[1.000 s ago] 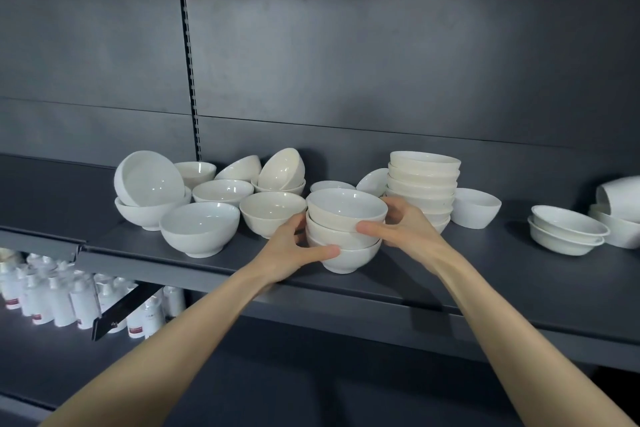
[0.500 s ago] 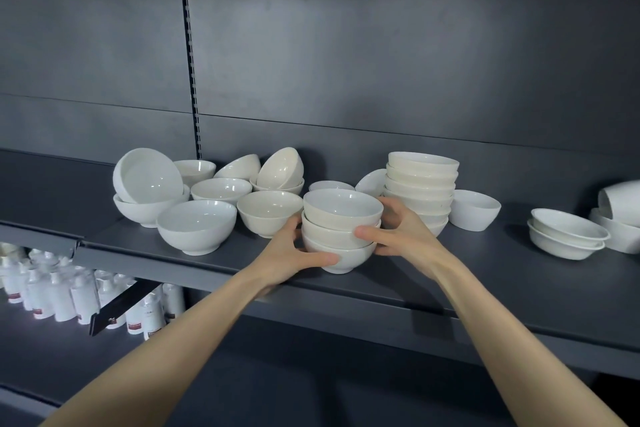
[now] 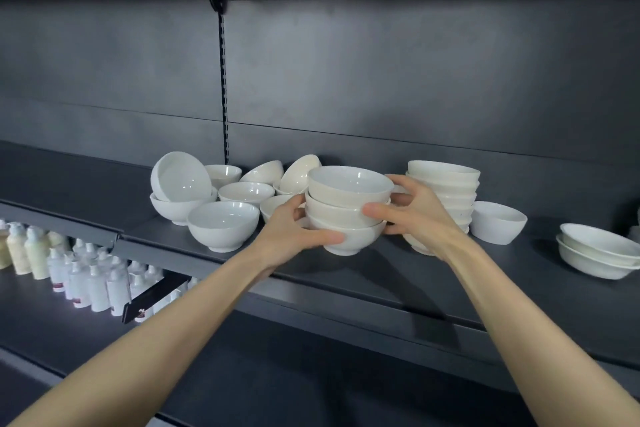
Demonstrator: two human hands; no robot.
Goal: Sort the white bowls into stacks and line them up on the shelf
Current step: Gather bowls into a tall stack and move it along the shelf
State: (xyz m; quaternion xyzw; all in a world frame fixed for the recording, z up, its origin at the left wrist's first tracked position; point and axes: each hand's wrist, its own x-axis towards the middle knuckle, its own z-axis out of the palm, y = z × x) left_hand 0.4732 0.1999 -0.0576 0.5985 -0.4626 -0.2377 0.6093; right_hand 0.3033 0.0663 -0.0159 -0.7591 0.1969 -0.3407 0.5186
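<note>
A stack of three white bowls (image 3: 348, 208) hangs just above the dark shelf (image 3: 398, 274), held from both sides. My left hand (image 3: 294, 232) grips its left side, thumb across the bottom bowl. My right hand (image 3: 419, 215) grips the right side, thumb on the middle bowl. Behind my right hand stands a taller stack of white bowls (image 3: 445, 191). Loose white bowls (image 3: 223, 230) lie jumbled to the left, some tipped on their sides.
A single white bowl (image 3: 497, 227) sits right of the tall stack. Two shallow nested bowls (image 3: 595, 255) rest further right. Several white bottles (image 3: 86, 281) fill the lower shelf at left. A black upright rail (image 3: 223, 90) runs up the back wall.
Both hands have lifted the three-bowl stack off the shelf surface. The camera view has shifted, so the shelf sits differently in frame.
</note>
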